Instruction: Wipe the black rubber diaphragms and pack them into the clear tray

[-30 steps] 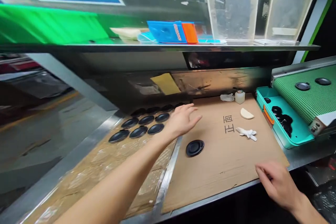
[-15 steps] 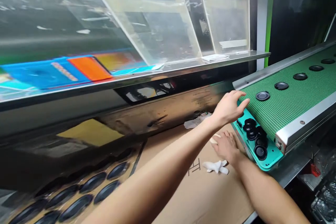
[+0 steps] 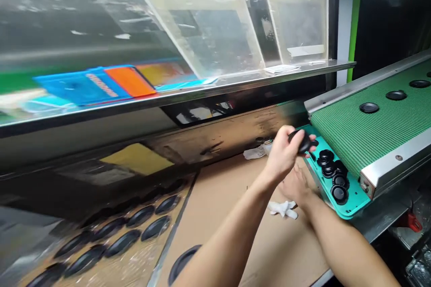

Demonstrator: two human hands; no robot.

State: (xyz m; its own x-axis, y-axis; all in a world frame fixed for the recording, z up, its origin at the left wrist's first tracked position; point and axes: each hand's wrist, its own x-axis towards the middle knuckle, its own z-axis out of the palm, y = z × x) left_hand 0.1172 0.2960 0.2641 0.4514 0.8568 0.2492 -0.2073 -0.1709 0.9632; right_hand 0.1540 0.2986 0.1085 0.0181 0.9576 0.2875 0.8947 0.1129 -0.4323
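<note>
My left hand (image 3: pixel 286 150) is closed around a black round rimmed part (image 3: pixel 302 142), held just above the far end of a teal tray (image 3: pixel 355 202). Several similar black parts (image 3: pixel 339 194) lie overlapping in that tray. Below and behind my left wrist, my right hand (image 3: pixel 296 186) rests low over the cardboard sheet (image 3: pixel 262 251); its fingers are partly covered, so its grip does not show. A crumpled white cloth strip (image 3: pixel 284 209) lies on the cardboard beside it.
A green conveyor belt (image 3: pixel 357 132) at the right carries spaced black parts (image 3: pixel 369 107). At lower left, black round parts (image 3: pixel 123 243) sit in rows. A metal shelf (image 3: pixel 235 83) overhangs the bench, holding a blue-and-orange packet (image 3: pixel 97 85). White crumpled paper (image 3: pixel 254 152) lies at the back.
My left hand has closed on a black part and drawn back left from the belt's end. The belt part nearest the tray is gone from its place. The view has shifted slightly.
</note>
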